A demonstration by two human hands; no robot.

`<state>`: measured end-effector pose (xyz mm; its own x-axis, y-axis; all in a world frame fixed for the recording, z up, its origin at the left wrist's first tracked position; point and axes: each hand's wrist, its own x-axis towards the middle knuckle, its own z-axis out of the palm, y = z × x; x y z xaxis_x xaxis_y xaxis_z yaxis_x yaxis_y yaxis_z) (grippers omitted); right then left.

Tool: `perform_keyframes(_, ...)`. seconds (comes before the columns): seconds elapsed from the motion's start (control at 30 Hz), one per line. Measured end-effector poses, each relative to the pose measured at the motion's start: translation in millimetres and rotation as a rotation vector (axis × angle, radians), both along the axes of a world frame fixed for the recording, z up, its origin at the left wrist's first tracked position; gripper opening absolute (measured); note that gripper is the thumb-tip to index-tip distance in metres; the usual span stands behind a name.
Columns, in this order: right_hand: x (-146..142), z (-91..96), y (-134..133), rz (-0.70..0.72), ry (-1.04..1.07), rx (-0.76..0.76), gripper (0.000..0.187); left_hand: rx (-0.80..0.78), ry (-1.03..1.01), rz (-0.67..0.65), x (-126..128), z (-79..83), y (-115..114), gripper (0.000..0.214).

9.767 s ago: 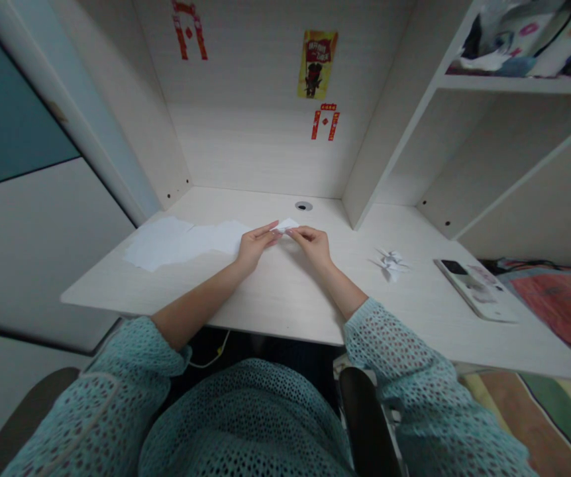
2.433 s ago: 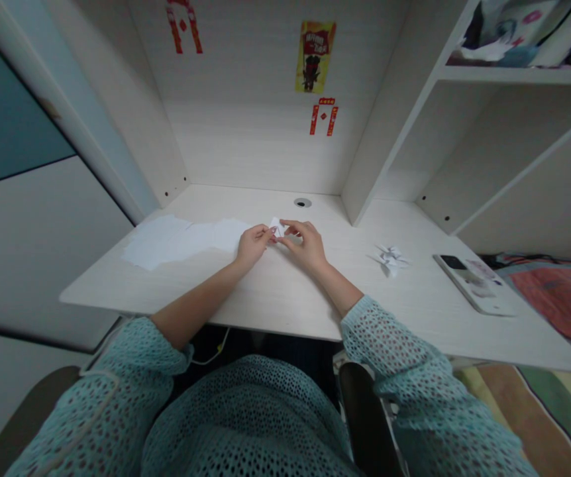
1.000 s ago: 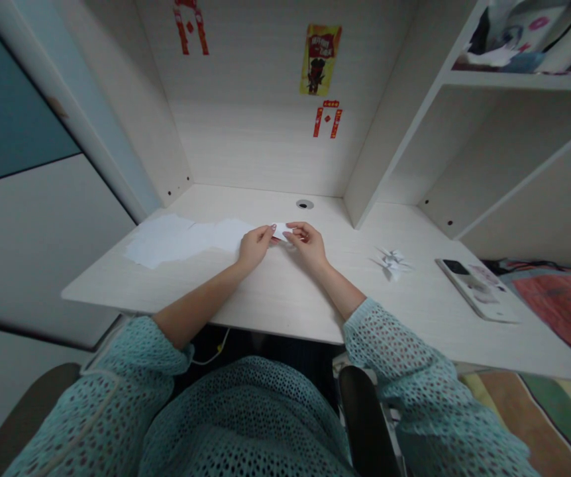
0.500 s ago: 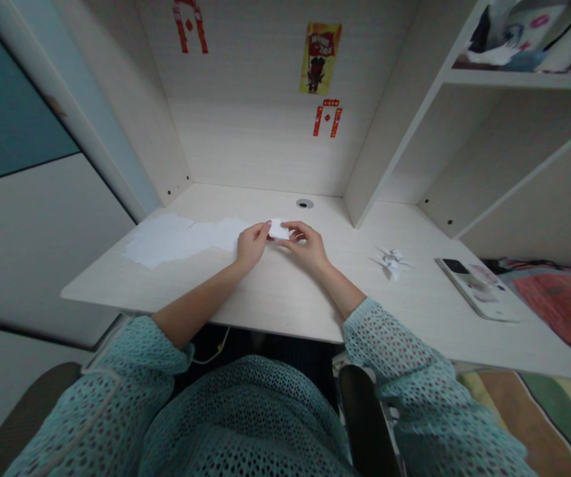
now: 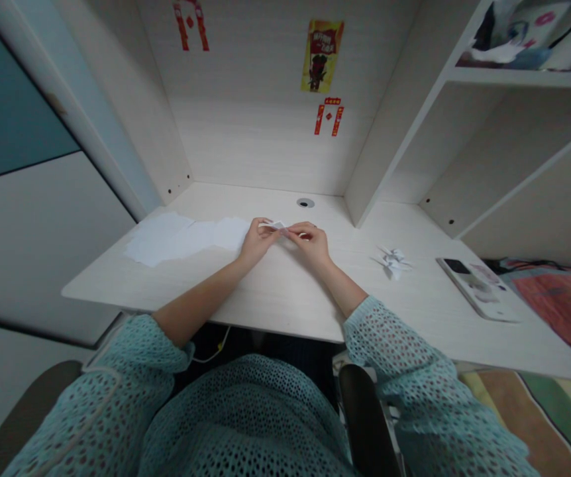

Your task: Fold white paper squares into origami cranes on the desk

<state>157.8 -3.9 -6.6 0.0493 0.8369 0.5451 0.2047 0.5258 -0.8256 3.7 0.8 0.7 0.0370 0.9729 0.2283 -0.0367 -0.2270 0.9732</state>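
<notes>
Between my two hands is a small piece of folded white paper (image 5: 279,226), held just above the desk. My left hand (image 5: 257,240) pinches its left side, with the thumb at the near edge. From the other side, my right hand (image 5: 311,241) grips the paper between thumb and fingers. The fingers hide part of the paper, so I cannot make out its exact folds. Left of my left hand, white paper sheets (image 5: 176,240) lie spread and overlapping. Several small folded white paper pieces (image 5: 393,262) sit in a cluster to the right of my right hand.
The pale desk (image 5: 285,301) has a back panel with red and yellow stickers. A phone (image 5: 477,289) lies at the right, near a red cloth (image 5: 556,308). A round cable hole (image 5: 305,203) is behind my hands. An upright divider (image 5: 389,126) rises at the back right.
My left hand has shifted slightly right and turned, its thumb now meeting my right hand's fingertips. The paper has tilted and shows less of its flat face.
</notes>
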Motion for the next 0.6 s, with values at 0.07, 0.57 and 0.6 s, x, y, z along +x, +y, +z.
perform_keyframes(0.07, -0.1, -2.2, 3.0, 0.028, 0.05, -0.059, 0.027, 0.032, -0.035, -0.031, 0.3, 0.1, -0.8, 0.05)
perform_keyframes(0.57, -3.5, -1.7, 2.0, 0.171, 0.27, -0.326, 0.027, 0.171, 0.002, -0.122, -3.3, 0.7, 2.0, 0.047)
perform_keyframes(0.6, -3.5, -2.4, 2.4, 0.178, 0.268, -0.339, 0.027, 0.179, 0.013, -0.133, -3.5, 0.8, 1.9, 0.047)
